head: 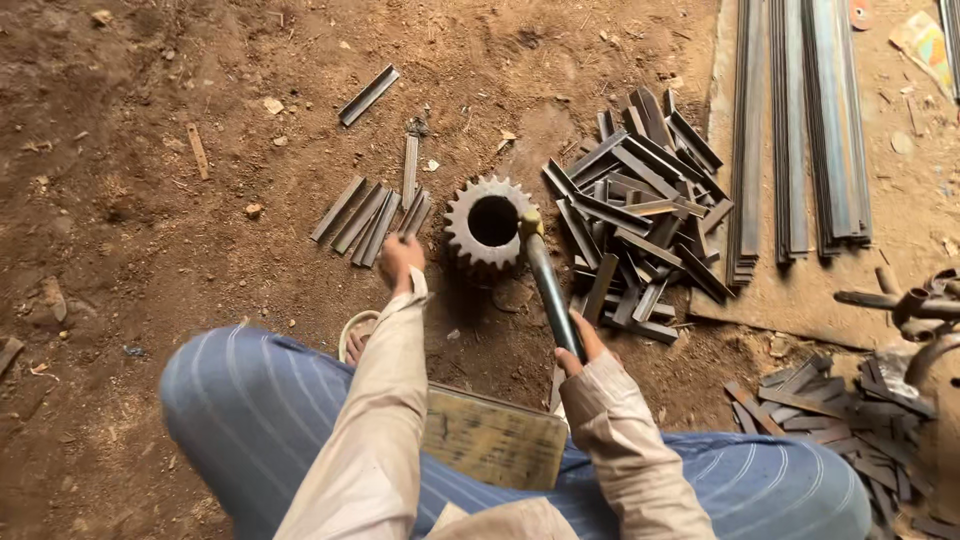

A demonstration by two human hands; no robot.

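Rusty toothed gear under hammer gripped in right hand; left hand closed, contents unclear.

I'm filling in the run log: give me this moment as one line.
left hand: on short metal strips, grip unclear | right hand: holds hammer, head at gear | strip pile right of gear
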